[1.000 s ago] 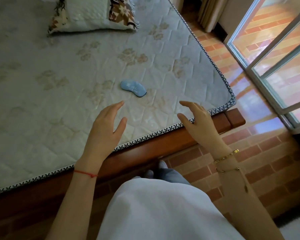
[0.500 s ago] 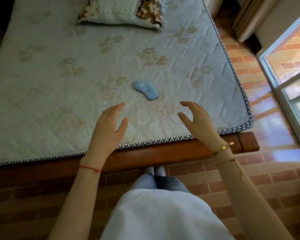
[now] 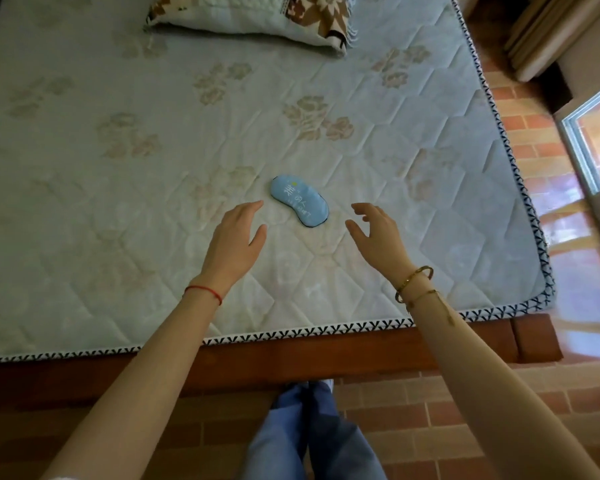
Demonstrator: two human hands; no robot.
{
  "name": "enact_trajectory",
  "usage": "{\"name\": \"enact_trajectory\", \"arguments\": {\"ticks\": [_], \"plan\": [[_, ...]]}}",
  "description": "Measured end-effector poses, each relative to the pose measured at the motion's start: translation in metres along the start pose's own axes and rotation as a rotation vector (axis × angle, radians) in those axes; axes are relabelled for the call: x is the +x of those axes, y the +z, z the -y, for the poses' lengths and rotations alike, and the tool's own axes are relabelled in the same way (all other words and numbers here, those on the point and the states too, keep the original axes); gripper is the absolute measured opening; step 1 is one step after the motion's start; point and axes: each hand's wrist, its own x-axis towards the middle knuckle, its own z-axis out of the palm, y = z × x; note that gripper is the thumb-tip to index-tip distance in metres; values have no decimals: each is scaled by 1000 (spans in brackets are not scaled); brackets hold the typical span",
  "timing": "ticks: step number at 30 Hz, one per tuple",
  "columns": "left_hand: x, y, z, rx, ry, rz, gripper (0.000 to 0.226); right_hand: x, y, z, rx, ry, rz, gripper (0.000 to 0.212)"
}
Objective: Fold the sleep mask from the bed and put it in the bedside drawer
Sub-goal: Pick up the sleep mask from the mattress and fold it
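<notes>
sleep mask flat mid-mattress, long axis running toward the near-right corner; left hand nearer than right hand, both open, empty, flanking it

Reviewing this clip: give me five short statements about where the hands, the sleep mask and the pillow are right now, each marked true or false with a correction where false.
1. The sleep mask lies unfolded on the mattress. True.
2. The right hand is gripping the mask. False: it hovers open beside the mask, not touching it.
3. The left hand is open and holds nothing. True.
4. The pillow lies on top of the mask. False: the pillow is at the far end of the mattress, well apart from it.
5. The mask is red. False: it is light blue with a dark edge.
</notes>
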Motion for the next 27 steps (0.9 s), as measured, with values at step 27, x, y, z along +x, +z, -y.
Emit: {"name": "enact_trajectory", "arguments": {"ticks": [27], "plan": [[222, 190, 130, -630, -593, 5, 52, 196, 182, -123, 212, 401, 19, 26]]}}
